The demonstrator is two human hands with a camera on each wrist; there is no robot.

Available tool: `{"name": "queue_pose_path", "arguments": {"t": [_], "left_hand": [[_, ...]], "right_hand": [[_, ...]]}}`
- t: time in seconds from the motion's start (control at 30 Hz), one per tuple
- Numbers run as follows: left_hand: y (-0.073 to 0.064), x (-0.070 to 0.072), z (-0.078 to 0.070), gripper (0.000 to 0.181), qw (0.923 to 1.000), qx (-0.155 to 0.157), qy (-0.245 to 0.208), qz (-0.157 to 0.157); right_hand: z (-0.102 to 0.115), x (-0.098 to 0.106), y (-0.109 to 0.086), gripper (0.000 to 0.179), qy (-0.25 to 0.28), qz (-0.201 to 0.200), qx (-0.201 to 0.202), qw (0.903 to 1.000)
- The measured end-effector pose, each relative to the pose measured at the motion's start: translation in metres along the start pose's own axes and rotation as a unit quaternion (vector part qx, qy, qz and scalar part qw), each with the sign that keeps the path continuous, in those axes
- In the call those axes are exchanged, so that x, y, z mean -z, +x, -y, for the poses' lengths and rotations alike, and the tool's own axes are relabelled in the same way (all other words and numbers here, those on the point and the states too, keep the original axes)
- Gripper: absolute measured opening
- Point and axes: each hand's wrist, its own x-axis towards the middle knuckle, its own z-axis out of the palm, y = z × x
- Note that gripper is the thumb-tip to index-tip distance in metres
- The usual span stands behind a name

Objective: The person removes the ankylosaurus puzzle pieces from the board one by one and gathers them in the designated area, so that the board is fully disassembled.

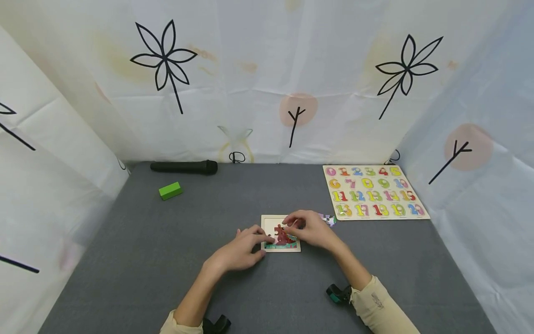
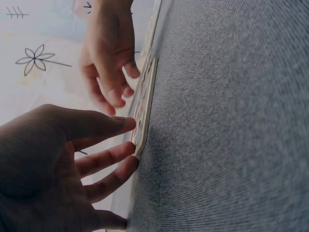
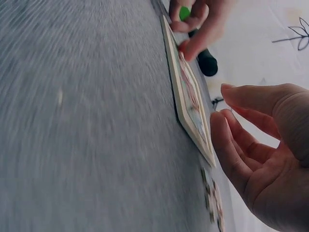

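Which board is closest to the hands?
The small board with the reddish-brown picture: the left hand touches it. The big number board is farther off, at the back right.

On the number board (image 1: 377, 189) we read coloured numerals (image 1: 371, 196), 0 to 20, in four rows.

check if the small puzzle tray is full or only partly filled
Partly filled: the head view shows bare tray above the reddish pieces, and loose pieces lie beside it.
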Motion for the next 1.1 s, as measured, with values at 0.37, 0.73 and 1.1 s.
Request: {"name": "queue_pose_path", "arguments": {"t": [0.37, 0.73, 1.1], "left_hand": [[0.005, -0.014, 0.025, 0.04, 0.999, -0.038, -0.007, -0.02], [0.012, -0.027, 0.042, 0.039, 0.9997, -0.006, 0.004, -0.023], [0.012, -0.028, 0.039, 0.037, 0.9996, 0.006, 0.014, -0.026]], "right_hand": [[0.003, -0.019, 0.023, 0.018, -0.026, 0.035, -0.015, 0.9989], [-0.001, -0.012, 0.031, 0.017, -0.022, 0.084, -0.015, 0.9961], [-0.003, -0.014, 0.03, 0.015, -0.026, 0.083, -0.018, 0.996]]}}
